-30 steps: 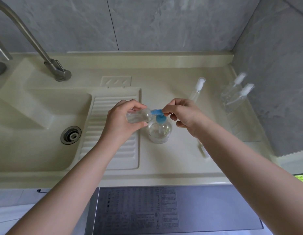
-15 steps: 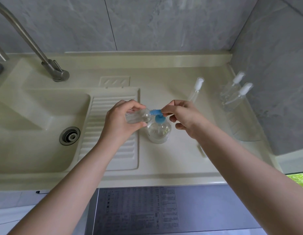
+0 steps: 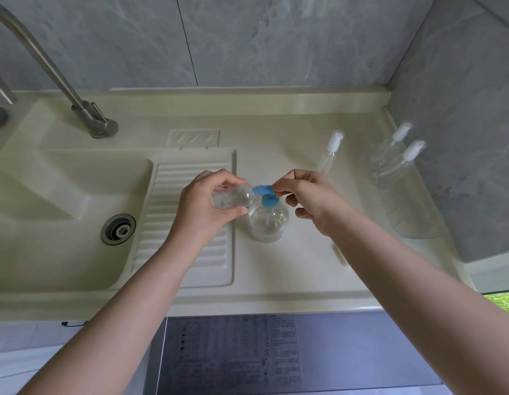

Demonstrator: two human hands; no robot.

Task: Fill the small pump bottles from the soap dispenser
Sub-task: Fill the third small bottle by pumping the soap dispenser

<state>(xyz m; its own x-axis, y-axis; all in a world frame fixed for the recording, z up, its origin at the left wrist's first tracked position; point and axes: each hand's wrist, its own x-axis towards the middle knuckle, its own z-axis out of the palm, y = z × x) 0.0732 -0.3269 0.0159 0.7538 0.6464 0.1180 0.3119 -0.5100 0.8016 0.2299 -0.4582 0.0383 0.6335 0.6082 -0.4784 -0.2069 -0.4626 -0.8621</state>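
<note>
A clear soap dispenser (image 3: 267,223) with a blue pump head (image 3: 263,192) stands on the cream counter, just right of the ribbed drainboard. My left hand (image 3: 202,203) grips a small clear bottle (image 3: 233,197) tipped on its side, its open mouth against the blue spout. My right hand (image 3: 307,199) pinches the right end of the pump head with thumb and fingertips. A loose white pump with its tube (image 3: 331,151) lies behind my right hand. Two capped small pump bottles (image 3: 395,155) lean at the right wall.
A cream sink basin (image 3: 62,223) with a metal drain (image 3: 118,229) lies to the left, and a steel faucet (image 3: 85,109) rises behind it. A clear container (image 3: 413,212) holds the two capped bottles. Grey tiled walls close the back and right.
Both hands stay at the dispenser's pump with the small bottle at the spout. Only the head camera has shifted slightly.
</note>
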